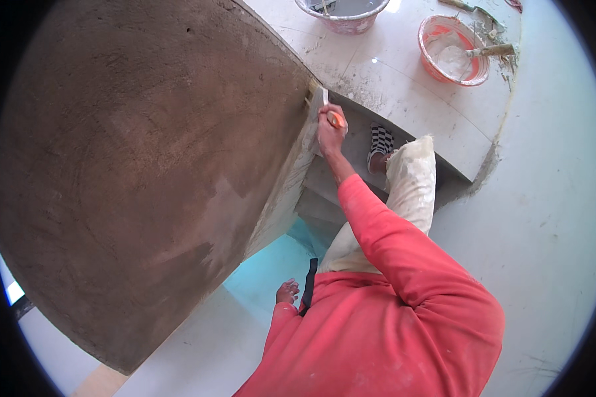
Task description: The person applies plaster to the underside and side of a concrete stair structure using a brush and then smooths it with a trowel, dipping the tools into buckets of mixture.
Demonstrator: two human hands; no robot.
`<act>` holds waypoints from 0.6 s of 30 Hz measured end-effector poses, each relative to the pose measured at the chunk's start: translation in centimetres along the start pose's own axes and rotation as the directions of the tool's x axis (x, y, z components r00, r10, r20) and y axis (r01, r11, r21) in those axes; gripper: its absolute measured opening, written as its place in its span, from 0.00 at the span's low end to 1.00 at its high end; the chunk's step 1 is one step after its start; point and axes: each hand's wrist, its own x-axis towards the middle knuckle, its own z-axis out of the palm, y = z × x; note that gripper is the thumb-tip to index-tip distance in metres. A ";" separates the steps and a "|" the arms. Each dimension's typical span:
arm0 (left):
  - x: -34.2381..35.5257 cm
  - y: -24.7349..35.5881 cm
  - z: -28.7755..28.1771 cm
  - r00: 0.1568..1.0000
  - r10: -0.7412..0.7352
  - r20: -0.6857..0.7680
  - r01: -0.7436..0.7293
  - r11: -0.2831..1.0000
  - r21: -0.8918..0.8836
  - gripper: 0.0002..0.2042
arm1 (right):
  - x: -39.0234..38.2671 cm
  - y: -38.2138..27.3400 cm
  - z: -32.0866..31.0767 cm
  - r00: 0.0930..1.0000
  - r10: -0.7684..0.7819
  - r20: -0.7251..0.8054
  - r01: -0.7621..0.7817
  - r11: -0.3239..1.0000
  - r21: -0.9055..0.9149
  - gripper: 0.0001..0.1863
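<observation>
My right hand (332, 132) is stretched forward, its fingers closed round an orange-handled tool (336, 120). The tool's working end is too small and covered to make out. That hand is at the far end of a narrow, pale plastered wall edge (278, 202), beside a brown, rough-plastered wall face (146, 152). A small white strip (324, 96) shows just beyond my fingers. My left hand (287, 291) hangs low by my hip, its fingers loosely bent and apart, with nothing seen in it.
Grey steps (324, 178) lie below me; one foot in a checkered shoe (380, 142) stands on them. On the tiled landing (404, 86) are an orange basin (425, 49) of white paste with a wooden-handled tool (493, 51), a basin of greyish liquid (351, 25) and a trowel (487, 16).
</observation>
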 end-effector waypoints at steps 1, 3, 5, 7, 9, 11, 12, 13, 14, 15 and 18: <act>0.4 -0.7 0.1 0.999 0.028 0.022 -0.028 1.000 0.007 0.19 | -0.4 -1.4 0.2 0.999 -0.017 -0.038 0.017 1.000 -0.005 0.05; 0.9 -1.9 -0.2 0.996 0.071 0.060 -0.069 0.997 -0.037 0.19 | -1.3 -6.5 1.7 0.996 -0.063 -0.056 0.063 0.998 -0.009 0.06; 1.3 -2.6 -0.3 0.993 0.074 0.089 -0.061 0.988 -0.143 0.19 | -3.9 -12.7 3.3 0.965 -0.261 0.009 0.258 0.960 0.111 0.07; 1.5 -2.2 -0.3 0.986 0.105 0.128 -0.087 0.987 -0.137 0.20 | -6.9 -18.4 2.9 0.707 -0.671 0.222 0.628 0.741 0.239 0.06; 1.6 -1.0 0.1 0.990 0.083 0.111 -0.076 0.994 -0.073 0.20 | -8.0 -21.4 2.5 0.541 -0.774 0.329 0.705 0.630 0.326 0.07; 1.7 0.9 0.6 0.990 0.124 0.065 -0.126 0.991 0.032 0.20 | -7.4 -21.2 2.2 0.526 -0.816 0.242 0.742 0.578 0.340 0.08; 1.5 1.5 0.7 0.998 0.060 0.037 -0.061 0.998 0.017 0.20 | -6.8 -19.8 2.1 0.543 -0.786 0.296 0.726 0.616 0.305 0.08; 1.2 2.1 0.8 0.998 0.053 0.031 -0.053 0.999 -0.010 0.20 | -6.2 -17.8 2.0 0.670 -0.687 0.279 0.625 0.726 0.286 0.08; 0.9 2.3 0.8 0.996 0.083 0.037 -0.082 0.996 -0.026 0.20 | -5.2 -15.1 2.1 0.768 -0.619 0.165 0.563 0.774 0.289 0.07; 0.6 2.5 0.8 0.999 0.028 0.019 -0.027 0.999 -0.029 0.21 | -4.0 -12.0 2.2 0.844 -0.529 0.087 0.490 0.827 0.278 0.06; -0.4 1.5 0.3 1.000 0.002 0.014 -0.002 1.000 -0.002 0.21 | -0.9 -2.3 0.5 0.993 -0.057 -0.105 0.073 0.985 0.156 0.05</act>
